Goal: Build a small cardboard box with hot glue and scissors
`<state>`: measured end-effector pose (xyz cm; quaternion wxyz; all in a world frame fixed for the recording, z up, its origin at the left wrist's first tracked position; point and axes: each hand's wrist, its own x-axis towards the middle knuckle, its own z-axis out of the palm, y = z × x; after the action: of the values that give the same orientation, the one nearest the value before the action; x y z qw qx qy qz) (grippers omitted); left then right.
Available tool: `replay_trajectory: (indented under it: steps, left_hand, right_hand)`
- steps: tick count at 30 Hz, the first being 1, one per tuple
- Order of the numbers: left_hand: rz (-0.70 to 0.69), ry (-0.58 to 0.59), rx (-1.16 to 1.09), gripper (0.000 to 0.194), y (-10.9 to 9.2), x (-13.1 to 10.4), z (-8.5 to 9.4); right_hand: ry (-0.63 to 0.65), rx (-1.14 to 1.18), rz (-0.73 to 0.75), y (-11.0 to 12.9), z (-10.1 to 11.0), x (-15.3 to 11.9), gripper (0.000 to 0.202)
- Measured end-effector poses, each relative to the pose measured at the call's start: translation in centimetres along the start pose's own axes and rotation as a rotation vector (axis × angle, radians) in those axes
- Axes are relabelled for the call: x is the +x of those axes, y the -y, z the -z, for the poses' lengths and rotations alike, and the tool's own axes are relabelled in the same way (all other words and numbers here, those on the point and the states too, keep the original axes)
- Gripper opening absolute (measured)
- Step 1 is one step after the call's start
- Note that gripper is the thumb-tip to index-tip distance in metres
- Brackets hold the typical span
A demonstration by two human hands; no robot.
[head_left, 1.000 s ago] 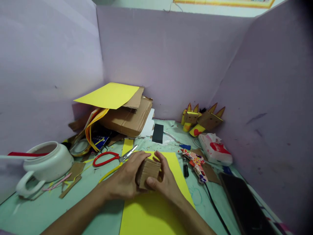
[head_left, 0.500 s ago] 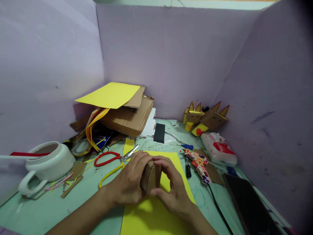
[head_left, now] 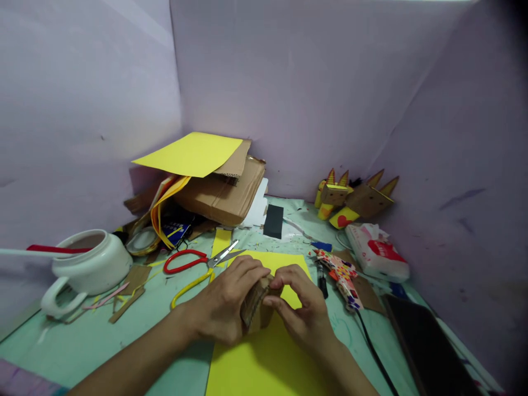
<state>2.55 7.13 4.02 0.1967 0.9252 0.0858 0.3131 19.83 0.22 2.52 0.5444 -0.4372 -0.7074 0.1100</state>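
A small folded piece of brown cardboard (head_left: 259,313) is held tilted above a sheet of yellow paper (head_left: 247,366). My left hand (head_left: 225,300) wraps round its left side, with the fingertips over the top edge. Thumb and fingers of my right hand (head_left: 301,302) pinch its upper right edge. Part of the cardboard is hidden behind the fingers. Just left of the yellow sheet, scissors (head_left: 211,263) with one red and one yellow handle lie with their blades slightly apart.
A white mug (head_left: 93,264) stands at left beside cardboard scraps (head_left: 134,280). Cardboard and yellow paper (head_left: 193,154) are stacked behind. To the right lie a flower-patterned glue gun (head_left: 342,275) with a cord, a tissue pack (head_left: 377,253) and a dark phone-like slab (head_left: 429,346). Cardboard animal figures (head_left: 363,203) stand behind.
My right thumb and fingers have closed into a pinch on the cardboard's edge, and the cardboard has tilted. The view has shifted slightly, and my left hand keeps its grip.
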Motion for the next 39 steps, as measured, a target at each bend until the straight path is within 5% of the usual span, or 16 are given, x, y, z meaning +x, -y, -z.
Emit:
replay_trajectory:
  steps: [6, 12, 17, 22, 26, 30, 33, 39]
  left_hand:
    - [0.01, 0.063, -0.088, 0.075, 0.0, 0.4, 0.3]
    - [0.129, 0.033, -0.108, 0.084, 0.6, 0.4, 0.5]
    - [0.445, 0.147, -0.315, 0.106, 0.9, -0.3, 1.0]
    - [0.417, 0.008, -0.562, 0.108, 1.0, -0.2, 0.8]
    - [0.58, -0.096, -0.114, 0.065, 1.7, -0.5, 2.9]
    - [0.858, 0.24, 0.4, 0.031, 3.5, -2.6, 5.4]
    - [0.839, 0.361, 0.439, 0.04, 4.7, -4.1, 5.7]
    - [0.92, 0.378, 0.477, 0.057, 4.4, -4.0, 5.4]
  right_hand:
    - [0.01, 0.12, -0.124, -0.2, -0.1, 0.0, 0.016]
    - [0.141, 0.223, -0.175, -0.4, -0.5, -0.2, 0.066]
    - [0.111, 0.554, -0.627, -0.8, -0.9, -0.1, 0.083]
    - [0.101, 0.95, -0.794, -0.9, -0.9, 0.1, 0.074]
    - [-0.224, 1.0, -0.9, -1.7, -0.7, 0.5, 0.059]
    - [-0.415, 1.073, -0.921, -2.8, -0.7, 0.8, 0.042]
    - [-0.441, 1.111, -0.915, -3.1, -0.9, 1.0, 0.038]
    - [-0.473, 1.082, -0.814, -3.2, -1.0, 1.0, 0.036]
